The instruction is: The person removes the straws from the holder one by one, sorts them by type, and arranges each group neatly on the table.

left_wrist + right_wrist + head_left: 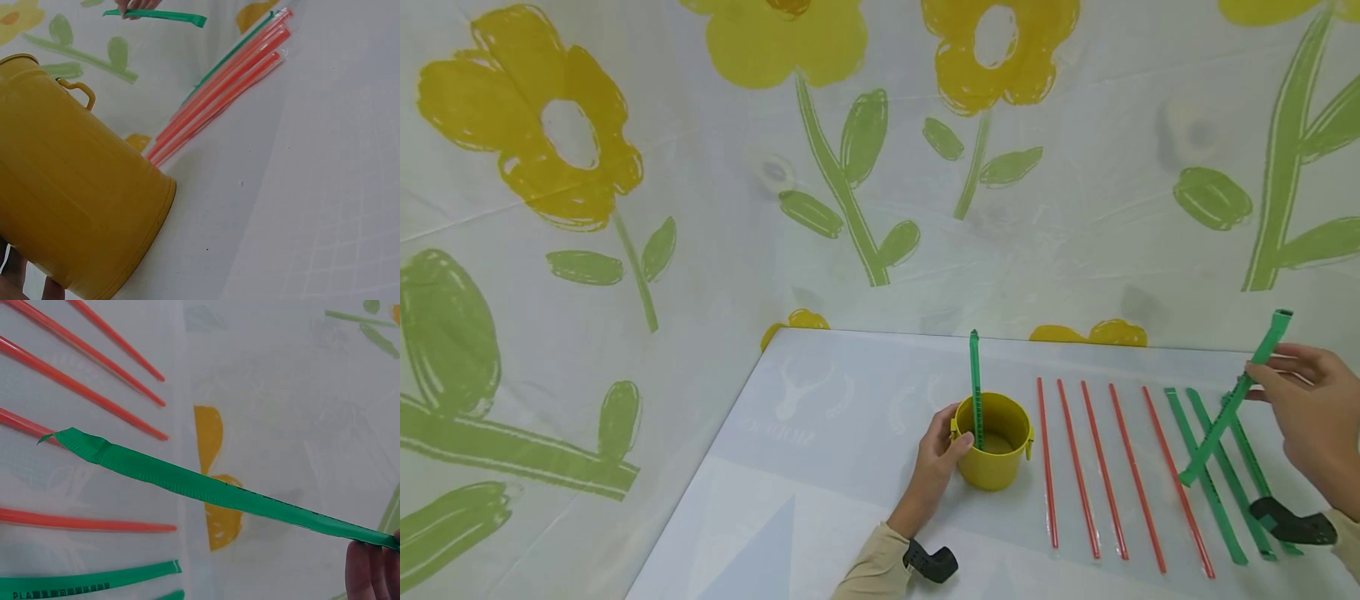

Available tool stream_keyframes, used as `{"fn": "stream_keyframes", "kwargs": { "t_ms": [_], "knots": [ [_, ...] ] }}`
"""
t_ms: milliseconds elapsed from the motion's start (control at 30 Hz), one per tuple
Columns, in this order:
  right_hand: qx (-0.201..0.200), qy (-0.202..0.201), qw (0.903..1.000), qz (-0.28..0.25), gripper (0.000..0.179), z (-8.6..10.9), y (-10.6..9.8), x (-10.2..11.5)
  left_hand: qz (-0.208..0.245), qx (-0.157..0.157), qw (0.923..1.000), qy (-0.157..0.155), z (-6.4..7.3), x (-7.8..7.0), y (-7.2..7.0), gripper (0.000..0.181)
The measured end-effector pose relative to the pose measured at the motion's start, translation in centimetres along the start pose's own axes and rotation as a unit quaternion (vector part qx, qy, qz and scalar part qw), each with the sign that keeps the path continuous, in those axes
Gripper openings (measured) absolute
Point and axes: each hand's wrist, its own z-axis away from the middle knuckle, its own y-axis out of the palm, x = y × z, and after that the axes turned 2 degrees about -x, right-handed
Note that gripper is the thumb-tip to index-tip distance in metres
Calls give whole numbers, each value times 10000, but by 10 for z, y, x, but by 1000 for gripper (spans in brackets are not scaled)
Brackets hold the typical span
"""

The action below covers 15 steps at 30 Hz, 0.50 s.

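Observation:
My left hand point(932, 458) holds a small yellow bucket point(989, 473) by its left side, thumb at the rim. One green-wrapped straw point(975, 371) stands upright inside the bucket. Over at the right, my right hand point(1311, 412) pinches another green-wrapped straw point(1213, 433) near its upper end. That held straw point(206, 490) slants above the table, and its far end looks folded in the right wrist view. Below it lie 3 more green-wrapped straws point(1213, 492), side by side. In the left wrist view the bucket point(81, 181) hides most of the left hand point(31, 281).
Several red straws point(1092, 471) in clear wrappers lie in a spaced row between the bucket and the green straws. The white table point(760, 500) meets a flower-printed cloth point(715, 208) at its back and left edges. A black wrist device point(932, 562) sits on each sleeve.

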Motion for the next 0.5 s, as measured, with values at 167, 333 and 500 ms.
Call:
{"fn": "stream_keyframes", "kwargs": {
  "t_ms": [167, 333, 500],
  "knots": [
    [59, 125, 9996, 228, 44, -1, -3, -2, -54, -30, 10000, 3, 1, -2, 0, 45],
    [145, 129, 9990, 391, 47, -2, -8, -6, -83, -53, 10000, 5, 1, 1, 0, 45],
    [190, -25, 9997, 161, 36, -6, -13, -12, -87, -83, 9999, -21, -3, 19, -3, 45]
  ]
}}
